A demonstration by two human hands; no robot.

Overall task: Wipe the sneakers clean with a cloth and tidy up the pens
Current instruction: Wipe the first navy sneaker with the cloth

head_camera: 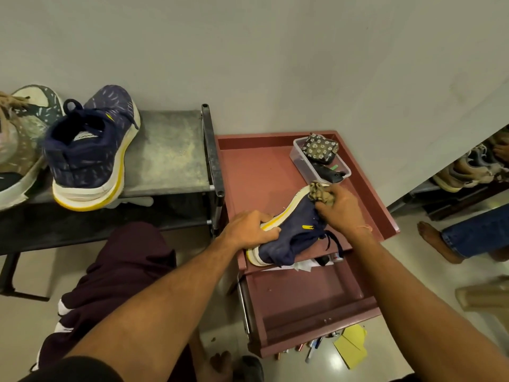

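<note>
A navy sneaker (292, 232) with a white and yellow sole lies on its side on the reddish cabinet top (256, 166). My left hand (250, 228) grips its sole near the heel. My right hand (341, 208) holds a crumpled brownish cloth (321, 193) against the toe end. The matching navy sneaker (91, 150) stands upright on the grey shoe rack (170, 153) at left. Several pens (311, 350) lie on the floor below the open drawer (311, 296).
A clear plastic box (321, 158) holding a floral pouch and dark items sits at the cabinet's back right. A grey-brown sneaker (19, 144) stands at far left. Yellow papers (352, 346) lie on the floor. Another person's bare foot (438, 244) is at right.
</note>
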